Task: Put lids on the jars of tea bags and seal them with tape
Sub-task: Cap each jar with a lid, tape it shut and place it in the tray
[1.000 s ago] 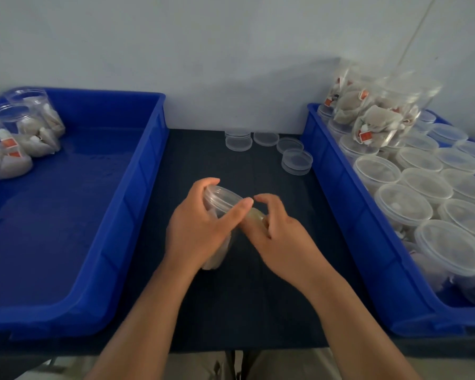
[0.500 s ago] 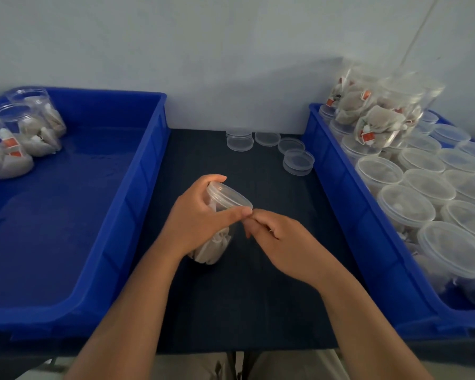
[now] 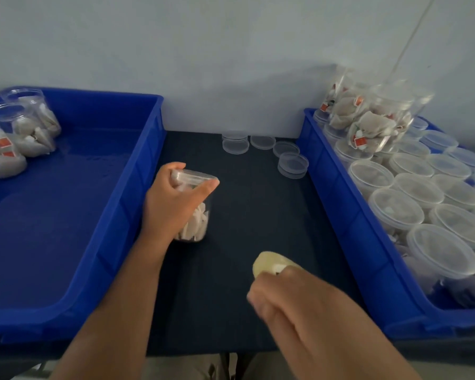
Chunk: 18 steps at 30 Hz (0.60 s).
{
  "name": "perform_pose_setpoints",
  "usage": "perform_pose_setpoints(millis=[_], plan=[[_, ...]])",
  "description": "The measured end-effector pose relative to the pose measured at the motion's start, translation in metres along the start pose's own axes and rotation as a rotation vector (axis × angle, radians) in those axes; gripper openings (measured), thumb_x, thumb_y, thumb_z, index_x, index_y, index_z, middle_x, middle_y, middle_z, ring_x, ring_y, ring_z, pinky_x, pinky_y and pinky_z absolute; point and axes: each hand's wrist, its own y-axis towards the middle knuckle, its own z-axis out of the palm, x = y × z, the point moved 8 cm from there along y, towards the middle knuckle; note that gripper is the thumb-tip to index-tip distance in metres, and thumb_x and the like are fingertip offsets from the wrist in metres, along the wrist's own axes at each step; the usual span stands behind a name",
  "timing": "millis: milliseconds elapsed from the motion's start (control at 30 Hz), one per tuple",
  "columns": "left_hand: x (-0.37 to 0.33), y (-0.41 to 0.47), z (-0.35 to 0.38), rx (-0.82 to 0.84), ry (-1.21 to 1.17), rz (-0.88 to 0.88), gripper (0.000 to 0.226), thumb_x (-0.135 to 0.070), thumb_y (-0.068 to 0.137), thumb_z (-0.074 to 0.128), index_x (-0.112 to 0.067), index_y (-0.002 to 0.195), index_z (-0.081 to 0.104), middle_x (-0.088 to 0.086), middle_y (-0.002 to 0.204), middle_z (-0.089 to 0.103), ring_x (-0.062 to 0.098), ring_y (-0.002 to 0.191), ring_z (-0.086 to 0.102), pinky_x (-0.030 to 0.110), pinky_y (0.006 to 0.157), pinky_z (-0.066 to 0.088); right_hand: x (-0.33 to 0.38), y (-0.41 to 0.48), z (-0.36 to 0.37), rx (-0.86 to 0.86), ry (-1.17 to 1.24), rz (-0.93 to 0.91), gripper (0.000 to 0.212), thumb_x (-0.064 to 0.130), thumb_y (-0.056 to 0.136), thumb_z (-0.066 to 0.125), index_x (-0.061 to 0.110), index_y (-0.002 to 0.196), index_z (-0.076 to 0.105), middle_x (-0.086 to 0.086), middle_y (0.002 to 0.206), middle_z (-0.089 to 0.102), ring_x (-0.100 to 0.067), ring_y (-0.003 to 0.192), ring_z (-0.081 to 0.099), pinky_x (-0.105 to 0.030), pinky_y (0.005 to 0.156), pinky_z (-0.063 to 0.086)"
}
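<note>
A clear jar of tea bags (image 3: 195, 218) with a lid on stands on the dark table (image 3: 252, 215), close to the left bin. My left hand (image 3: 173, 204) grips it round the top, thumb across the lid rim. My right hand (image 3: 288, 294) is near the table's front, blurred, and holds a yellowish roll of tape (image 3: 269, 264) that sticks out above its fingers. The two hands are well apart.
The left blue bin (image 3: 115, 204) holds three jars of tea bags (image 3: 19, 135) at its far left corner. The right blue bin (image 3: 337, 198) is packed with several lidded jars (image 3: 420, 212). Several loose clear lids (image 3: 292, 164) lie at the table's back.
My right hand has pulled away from the jar toward me, carrying the tape roll. My left hand has moved the jar left, toward the left bin, and set it more upright.
</note>
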Motion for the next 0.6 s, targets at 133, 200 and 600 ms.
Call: perform_pose_setpoints(millis=[133, 200, 600], plan=[[-0.004, -0.02, 0.009, -0.023, -0.002, 0.061, 0.074, -0.079, 0.057, 0.078, -0.058, 0.121, 0.047, -0.029, 0.107, 0.06, -0.023, 0.097, 0.055, 0.017, 0.074, 0.048, -0.043, 0.032, -0.009, -0.13, -0.056, 0.124, 0.017, 0.052, 0.106, 0.028, 0.048, 0.102, 0.044, 0.017, 0.092, 0.056, 0.001, 0.079, 0.055, -0.014, 0.074, 0.043], [-0.006, -0.025, 0.015, 0.003, -0.004, 0.076, 0.074, -0.078, 0.057, 0.079, -0.059, 0.12, 0.046, -0.03, 0.108, 0.06, -0.024, 0.098, 0.054, 0.016, 0.073, 0.047, -0.07, 0.056, -0.003, -0.224, -0.069, 0.162, 0.023, 0.046, 0.109, 0.034, 0.04, 0.115, 0.054, 0.014, 0.098, 0.061, -0.002, 0.082, 0.059, -0.019, 0.078, 0.051], [-0.007, -0.03, 0.02, 0.037, -0.101, 0.141, 0.073, -0.071, 0.064, 0.083, -0.052, 0.127, 0.051, -0.041, 0.117, 0.056, -0.017, 0.107, 0.058, 0.0, 0.075, 0.045, -0.117, 0.139, 0.061, -0.352, -0.259, 0.114, 0.045, 0.037, 0.112, 0.042, 0.032, 0.157, 0.046, 0.002, 0.125, 0.056, -0.018, 0.108, 0.051, -0.033, 0.09, 0.045]])
